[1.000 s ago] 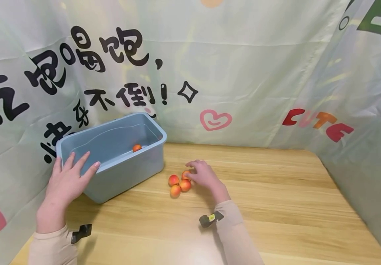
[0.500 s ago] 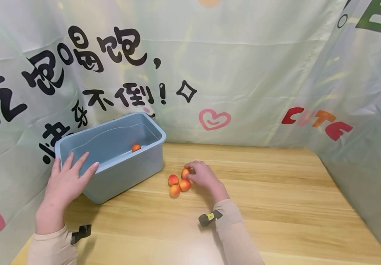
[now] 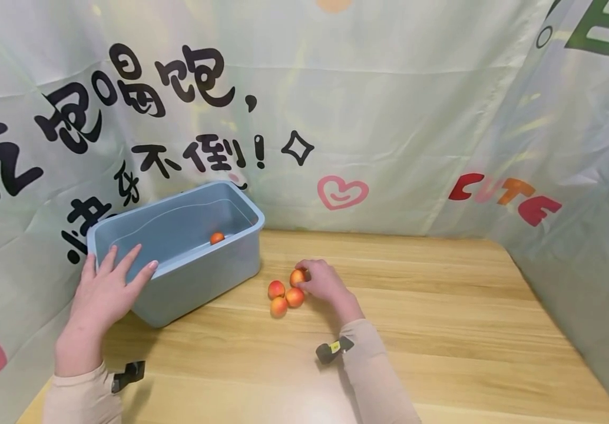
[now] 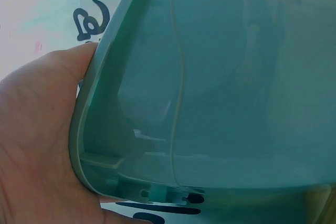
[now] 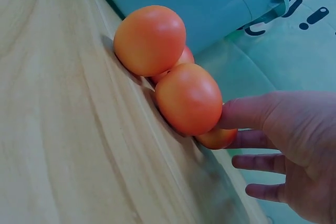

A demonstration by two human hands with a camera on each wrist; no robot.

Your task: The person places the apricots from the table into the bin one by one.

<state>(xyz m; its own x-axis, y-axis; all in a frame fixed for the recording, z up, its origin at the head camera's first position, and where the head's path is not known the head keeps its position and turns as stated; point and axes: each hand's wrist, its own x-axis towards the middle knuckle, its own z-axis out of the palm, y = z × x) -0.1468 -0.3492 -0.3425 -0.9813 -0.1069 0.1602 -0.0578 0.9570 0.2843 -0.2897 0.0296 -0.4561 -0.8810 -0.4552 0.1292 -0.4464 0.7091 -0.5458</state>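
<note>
A grey-blue plastic bin (image 3: 206,288) stands at the left of the wooden table. My left hand (image 3: 105,288) rests on its near left corner, fingers straight and spread over the rim; the left wrist view shows the palm against the rim (image 4: 79,129). Beside the bin lies a cluster of red-and-yellow apricots. With thumb and index finger, my right hand (image 3: 327,284) pinches the farthest apricot (image 3: 297,277), largely hidden behind another apricot (image 5: 190,99) in the right wrist view. Its other fingers stay extended. One more apricot (image 3: 217,238) sits inside the bin.
The table (image 3: 442,318) extends right and toward me, with a printed cloth (image 3: 416,118) hanging along its back and sides. The bin's far side stands close to this cloth. A small black camera (image 3: 331,351) sits at my right wrist, another (image 3: 128,376) at my left.
My right thumb and index finger have closed around the farthest apricot, which still sits beside the others. My left hand stays on the bin's corner.
</note>
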